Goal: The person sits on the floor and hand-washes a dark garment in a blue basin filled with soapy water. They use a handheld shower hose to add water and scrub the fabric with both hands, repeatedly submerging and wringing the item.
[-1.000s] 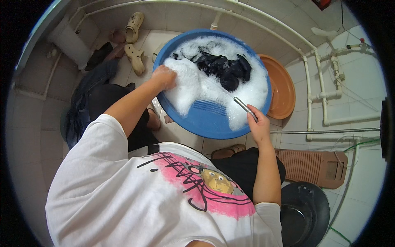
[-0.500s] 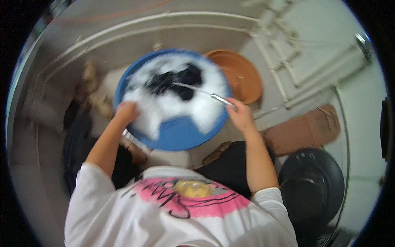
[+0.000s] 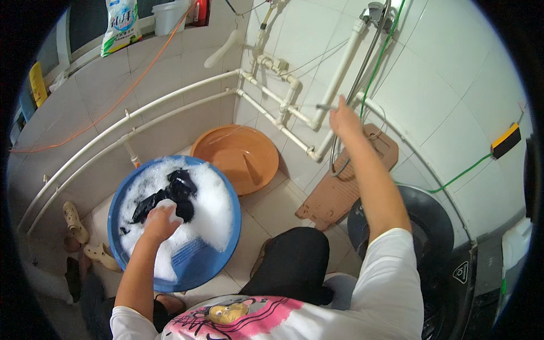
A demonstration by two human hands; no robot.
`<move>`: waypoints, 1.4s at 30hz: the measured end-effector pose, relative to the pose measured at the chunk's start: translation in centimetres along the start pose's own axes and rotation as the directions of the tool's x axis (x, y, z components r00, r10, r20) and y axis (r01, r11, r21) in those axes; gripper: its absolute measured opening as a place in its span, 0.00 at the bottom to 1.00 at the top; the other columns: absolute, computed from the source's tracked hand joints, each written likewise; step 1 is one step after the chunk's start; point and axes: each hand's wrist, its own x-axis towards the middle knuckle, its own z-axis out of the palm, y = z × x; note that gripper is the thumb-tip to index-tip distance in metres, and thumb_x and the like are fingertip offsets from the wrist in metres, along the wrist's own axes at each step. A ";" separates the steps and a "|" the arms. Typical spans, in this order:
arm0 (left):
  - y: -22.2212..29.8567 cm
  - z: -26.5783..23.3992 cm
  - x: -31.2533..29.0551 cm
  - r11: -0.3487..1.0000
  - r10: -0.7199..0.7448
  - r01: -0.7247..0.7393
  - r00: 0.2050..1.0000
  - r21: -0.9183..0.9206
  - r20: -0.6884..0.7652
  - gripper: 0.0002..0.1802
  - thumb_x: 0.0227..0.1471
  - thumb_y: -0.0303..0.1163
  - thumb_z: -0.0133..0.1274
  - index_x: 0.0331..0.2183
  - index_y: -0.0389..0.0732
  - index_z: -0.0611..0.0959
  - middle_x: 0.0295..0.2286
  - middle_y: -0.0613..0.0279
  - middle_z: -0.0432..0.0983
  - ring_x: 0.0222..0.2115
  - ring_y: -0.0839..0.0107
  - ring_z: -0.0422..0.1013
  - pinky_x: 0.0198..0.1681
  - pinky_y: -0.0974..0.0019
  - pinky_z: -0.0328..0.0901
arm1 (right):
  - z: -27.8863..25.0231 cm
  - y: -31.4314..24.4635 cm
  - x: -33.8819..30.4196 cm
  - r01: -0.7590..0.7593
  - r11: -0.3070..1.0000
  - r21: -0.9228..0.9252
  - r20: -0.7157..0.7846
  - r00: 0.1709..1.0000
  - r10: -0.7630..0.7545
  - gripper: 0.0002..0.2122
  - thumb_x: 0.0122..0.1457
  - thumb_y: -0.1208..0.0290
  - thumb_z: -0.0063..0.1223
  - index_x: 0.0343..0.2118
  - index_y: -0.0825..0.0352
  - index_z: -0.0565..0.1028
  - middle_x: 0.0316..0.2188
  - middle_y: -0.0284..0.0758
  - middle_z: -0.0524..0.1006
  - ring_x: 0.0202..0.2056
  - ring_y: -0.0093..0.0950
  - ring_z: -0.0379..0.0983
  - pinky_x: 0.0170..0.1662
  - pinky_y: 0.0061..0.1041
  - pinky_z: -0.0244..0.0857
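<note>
L hand [image 3: 160,218] flat, fingers spread, on suds w/ 1 dark garment [image 3: 170,195] in 1 blue basin [image 3: 195,272]. R hand [image 3: 343,116] raised, pinching 1 thin metal hose end [image 3: 324,106]. 1 orange basin [image 3: 241,153] beside.

Home wash area, tiled walls [image 3: 453,85] and floor [image 3: 277,209], white water pipes [image 3: 170,107], blue basin [image 3: 209,249] of suds, orange basin [image 3: 238,153], detergent bag [image 3: 122,25] kept on ledge.

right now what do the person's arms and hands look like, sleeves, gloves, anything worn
Both forearms are bare, with no gloves, watch or rings that can be made out. The left hand has soap foam clinging to it. The right hand looks free of foam. The only clothing on the arms is the short white sleeves of a T-shirt, which has a pink cartoon print on its front.
</note>
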 end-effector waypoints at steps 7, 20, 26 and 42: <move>1.4 0.9 2.5 0.995 0.095 -0.096 0.995 -0.021 -0.003 0.26 0.37 0.42 0.55 0.40 0.41 0.75 0.38 0.46 0.70 0.42 0.51 0.64 0.49 0.56 0.55 | -13.7 -2.3 8.7 -0.052 0.974 -0.222 -0.227 0.974 0.000 0.31 0.53 0.71 0.37 0.58 0.65 0.39 0.40 0.48 0.71 0.41 0.40 0.70 0.44 0.37 0.62; -5.1 3.6 -0.9 0.995 -0.093 0.094 0.995 0.030 -0.043 0.26 0.38 0.42 0.54 0.41 0.41 0.74 0.39 0.48 0.69 0.44 0.52 0.62 0.50 0.57 0.54 | -14.3 1.5 18.2 -0.160 0.921 -0.356 -0.427 0.904 -0.009 0.26 0.57 0.66 0.30 0.59 0.49 0.41 0.46 0.47 0.68 0.45 0.42 0.67 0.47 0.42 0.58; -6.1 4.4 -2.0 0.993 -0.114 0.113 0.992 -0.034 -0.062 0.23 0.40 0.39 0.51 0.41 0.41 0.74 0.38 0.50 0.69 0.44 0.54 0.62 0.50 0.57 0.54 | -10.9 10.2 23.0 -0.064 0.911 -0.407 -0.351 0.932 -0.091 0.28 0.58 0.60 0.32 0.58 0.59 0.38 0.43 0.47 0.70 0.45 0.45 0.66 0.47 0.41 0.57; -9.4 2.5 -5.2 0.970 -0.225 0.241 0.929 -0.022 0.295 0.36 0.40 0.45 0.52 0.51 0.41 0.63 0.45 0.46 0.63 0.47 0.51 0.60 0.50 0.59 0.57 | 25.0 -11.3 -4.6 0.270 0.814 0.515 0.181 0.894 -0.411 0.14 0.49 0.72 0.44 0.40 0.69 0.70 0.31 0.46 0.74 0.33 0.39 0.71 0.37 0.32 0.65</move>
